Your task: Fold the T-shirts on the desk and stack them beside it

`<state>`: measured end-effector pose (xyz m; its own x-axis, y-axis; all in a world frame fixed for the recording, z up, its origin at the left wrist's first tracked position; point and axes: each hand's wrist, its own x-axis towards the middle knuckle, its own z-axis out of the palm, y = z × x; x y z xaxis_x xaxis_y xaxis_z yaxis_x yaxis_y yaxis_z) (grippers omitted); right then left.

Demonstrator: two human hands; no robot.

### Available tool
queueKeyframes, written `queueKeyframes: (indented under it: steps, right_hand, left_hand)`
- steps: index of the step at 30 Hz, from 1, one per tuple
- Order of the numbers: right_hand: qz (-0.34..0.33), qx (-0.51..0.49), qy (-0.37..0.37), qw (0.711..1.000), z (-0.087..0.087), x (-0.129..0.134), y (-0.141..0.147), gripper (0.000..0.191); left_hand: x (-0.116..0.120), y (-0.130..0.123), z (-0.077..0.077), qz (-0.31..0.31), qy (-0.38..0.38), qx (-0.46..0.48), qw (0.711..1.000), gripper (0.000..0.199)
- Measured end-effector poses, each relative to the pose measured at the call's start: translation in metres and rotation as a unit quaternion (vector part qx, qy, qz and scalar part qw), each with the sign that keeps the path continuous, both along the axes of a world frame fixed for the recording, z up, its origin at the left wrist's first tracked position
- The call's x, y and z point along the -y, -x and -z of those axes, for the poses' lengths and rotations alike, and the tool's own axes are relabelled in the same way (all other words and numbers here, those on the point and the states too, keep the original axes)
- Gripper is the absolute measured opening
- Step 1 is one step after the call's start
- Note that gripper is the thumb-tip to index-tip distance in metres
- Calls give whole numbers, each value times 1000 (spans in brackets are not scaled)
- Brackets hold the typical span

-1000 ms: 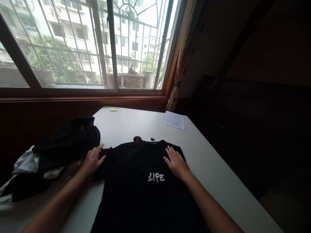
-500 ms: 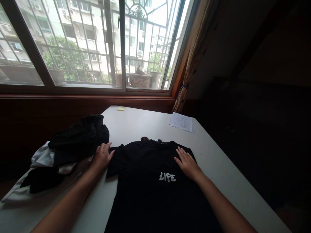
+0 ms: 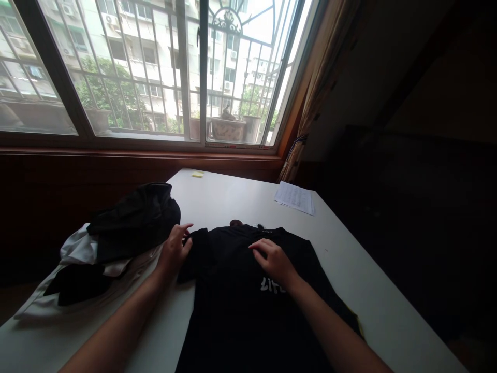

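A black T-shirt (image 3: 240,321) with white lettering (image 3: 271,285) lies spread on the white table, its collar toward the window. At the edge of its left sleeve (image 3: 196,254) is my left hand (image 3: 174,249), thumb and index finger apart; I cannot tell whether it touches the cloth. My right hand (image 3: 275,263) is over the upper chest of the shirt, fingers loosely bent, nothing seen in them. It covers part of the lettering. A small round brown thing (image 3: 235,223) shows just beyond the collar.
A heap of black clothing (image 3: 134,220) and white clothing (image 3: 79,246) lies on the table's left side. Printed papers (image 3: 294,198) and a yellow note (image 3: 198,174) are near the far edge. Beyond stand a barred window (image 3: 147,77) and a tied curtain (image 3: 297,150).
My right hand has moved left from the shirt's right shoulder to over the upper chest, its fingers now bent. My left hand stays by the left sleeve. The view has shifted slightly.
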<state>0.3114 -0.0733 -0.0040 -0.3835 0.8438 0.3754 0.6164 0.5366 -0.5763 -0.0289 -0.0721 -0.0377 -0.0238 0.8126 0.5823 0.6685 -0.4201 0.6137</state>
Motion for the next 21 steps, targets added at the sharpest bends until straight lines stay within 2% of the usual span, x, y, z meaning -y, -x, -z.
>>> queueKeyframes:
  steps: [2,3,6,8,9,11,13,15,17,19,21]
  right_hand:
    - [-26,-72,111,991,2,2,28,26]
    - [-32,-118,173,977,4,2,41,31]
    - [-32,-260,346,901,10,2,66,46]
    - [-26,-322,408,854,11,2,74,51]
    - [-27,-340,415,843,11,2,75,51]
    - [-33,-353,404,843,12,3,74,47]
    - [-32,-346,397,849,14,3,71,50]
    - [-8,-341,415,844,19,3,68,66]
    - [24,-346,432,832,23,2,65,77]
    - [45,-359,436,824,24,0,62,79]
    - [54,-373,428,821,23,-3,60,74]
  left_hand:
    - [8,-11,-9,16,-17,-13,1000,35]
    - [14,-18,-14,27,-24,-27,999,35]
    - [34,-39,-29,105,-51,-87,989,37]
    - [49,-52,-38,202,-83,-139,966,39]
    - [56,-57,-42,252,-102,-167,948,41]
    - [68,-63,-49,326,-136,-207,912,44]
    - [74,-60,-53,355,-147,-209,899,45]
    - [73,-49,-54,345,-117,-192,911,44]
    - [68,-34,-53,316,-49,-188,929,39]
    - [61,-19,-50,290,37,-198,936,38]
    - [55,-9,-48,285,112,-207,929,42]
